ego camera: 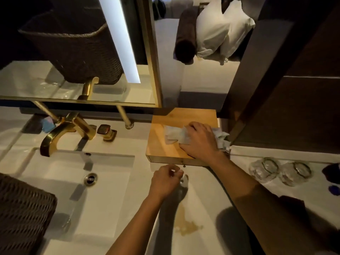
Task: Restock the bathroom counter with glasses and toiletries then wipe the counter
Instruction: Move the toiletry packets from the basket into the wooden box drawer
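My right hand (pixel 199 142) presses a crumpled pale cloth (pixel 174 135) flat on top of a wooden box (pixel 161 129) that stands on the white counter (pixel 202 199) right of the sink. My left hand (pixel 164 182) is just in front of the box, fingers pinched together near a small knob on its front edge; I cannot tell whether it holds anything. Two clear glasses (pixel 263 170) (pixel 294 173) stand on the counter to the right of my right arm. A brownish stain (pixel 187 225) marks the counter near me.
The white sink basin (pixel 103 199) with a gold faucet (pixel 60 133) lies to the left. A dark woven basket (pixel 24 214) sits at the lower left. A gold-framed mirror (pixel 152 52) rises behind. Small blue items (pixel 334 188) lie at the far right edge.
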The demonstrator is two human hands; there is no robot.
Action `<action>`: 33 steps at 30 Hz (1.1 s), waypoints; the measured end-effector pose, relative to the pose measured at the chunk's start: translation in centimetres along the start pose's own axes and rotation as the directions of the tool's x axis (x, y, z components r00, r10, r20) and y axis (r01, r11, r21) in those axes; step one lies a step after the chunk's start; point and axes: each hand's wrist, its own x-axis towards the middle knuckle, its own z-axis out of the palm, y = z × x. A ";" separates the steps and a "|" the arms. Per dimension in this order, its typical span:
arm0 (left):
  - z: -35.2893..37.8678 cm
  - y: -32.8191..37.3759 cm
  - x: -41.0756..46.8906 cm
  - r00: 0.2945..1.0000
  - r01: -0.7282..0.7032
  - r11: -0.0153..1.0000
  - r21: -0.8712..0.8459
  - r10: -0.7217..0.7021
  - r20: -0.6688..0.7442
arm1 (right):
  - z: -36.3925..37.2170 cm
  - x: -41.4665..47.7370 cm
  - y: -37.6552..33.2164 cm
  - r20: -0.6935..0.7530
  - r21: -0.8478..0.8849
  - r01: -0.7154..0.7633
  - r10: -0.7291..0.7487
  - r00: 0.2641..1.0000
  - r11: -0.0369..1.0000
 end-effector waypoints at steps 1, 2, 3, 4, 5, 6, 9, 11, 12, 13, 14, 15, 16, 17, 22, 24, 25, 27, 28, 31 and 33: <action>0.5 0.2 0.7 1.000 0.027 0.998 -0.052 -0.027 0.006 | 0.5 -0.2 0.0 -0.033 0.002 -0.002 0.002 0.999 1.000; 1.0 0.5 1.3 0.998 0.056 0.993 -0.106 -0.055 0.011 | 1.0 -0.4 0.0 -0.060 -0.007 -0.004 0.003 0.998 1.000; 1.4 0.7 1.8 0.996 0.087 0.985 -0.151 -0.087 0.011 | 1.4 -0.5 -0.1 -0.081 -0.013 -0.007 0.006 0.997 1.000; 1.8 0.9 2.2 0.993 0.116 0.975 -0.187 -0.118 0.001 | 1.8 -0.5 -0.1 -0.096 -0.013 -0.009 0.008 0.995 1.000; 2.1 1.0 2.6 0.989 0.141 0.966 -0.217 -0.148 -0.015 | 2.0 -0.5 0.0 -0.104 -0.010 -0.008 0.007 0.995 1.000; 2.4 1.0 2.9 0.984 0.162 0.956 -0.245 -0.175 -0.032 | 2.1 -0.4 0.0 -0.104 -0.008 -0.004 0.004 0.995 1.000; 2.9 0.8 3.4 0.974 0.204 0.921 -0.332 -0.225 -0.025 | 2.2 -0.3 0.2 -0.099 0.001 0.001 -0.001 0.995 1.000; 3.0 0.6 3.6 0.975 0.210 0.883 -0.420 -0.220 0.025 | 2.3 -0.3 0.2 -0.102 0.004 0.004 -0.004 0.995 1.000; 3.1 0.6 3.7 0.976 0.213 0.864 -0.456 -0.213 0.051 | 2.3 -0.2 0.3 -0.103 0.007 0.005 -0.004 0.995 1.000; 3.1 0.6 3.8 0.975 0.219 0.850 -0.479 -0.213 0.067 | 2.4 -0.2 0.3 -0.105 0.008 0.006 -0.005 0.994 1.000; 3.1 0.6 3.9 0.973 0.225 0.841 -0.492 -0.217 0.073 | 2.4 -0.3 0.4 -0.110 0.009 0.006 -0.005 0.994 1.000; 3.1 0.6 3.9 0.972 0.228 0.834 -0.502 -0.221 0.075 | 2.4 -0.3 0.3 -0.117 0.010 0.004 -0.002 0.993 1.000; 3.2 0.6 3.9 0.972 0.228 0.830 -0.509 -0.223 0.072 | 2.4 -0.4 0.3 -0.128 0.014 -0.003 0.004 0.992 1.000; 3.2 0.5 3.8 0.973 0.222 0.828 -0.514 -0.222 0.064 | 2.3 -0.4 0.2 -0.137 0.017 -0.013 0.015 0.991 1.000; 3.4 0.4 3.7 0.978 0.193 0.847 -0.496 -0.209 0.023 | 2.3 -0.3 0.1 -0.128 -0.007 -0.021 0.020 0.992 1.000; 3.4 0.2 3.5 0.976 0.199 0.840 -0.505 -0.215 0.027 | 2.4 -0.3 0.2 -0.129 -0.028 -0.020 0.017 0.991 0.999; 3.3 0.1 3.3 0.976 0.201 0.838 -0.508 -0.216 0.030 | 2.4 -0.3 0.1 -0.131 -0.041 -0.020 0.015 0.991 0.999; 3.1 -0.2 2.7 0.975 0.210 0.830 -0.516 -0.217 0.047 | 2.5 -0.2 0.1 -0.134 -0.059 -0.020 0.011 0.991 0.998; 3.0 -0.4 2.3 0.974 0.216 0.826 -0.521 -0.219 0.057 | 2.5 -0.1 0.1 -0.135 -0.068 -0.020 0.010 0.991 0.998; 3.0 -1.1 0.9 0.973 0.225 0.837 -0.499 -0.223 0.066 | 2.6 0.0 0.1 -0.139 -0.088 -0.016 0.004 0.990 0.996; 3.1 -1.6 0.0 0.973 0.223 0.855 -0.467 -0.223 0.057 | 2.7 0.0 0.1 -0.158 -0.099 -0.013 -0.003 0.987 0.995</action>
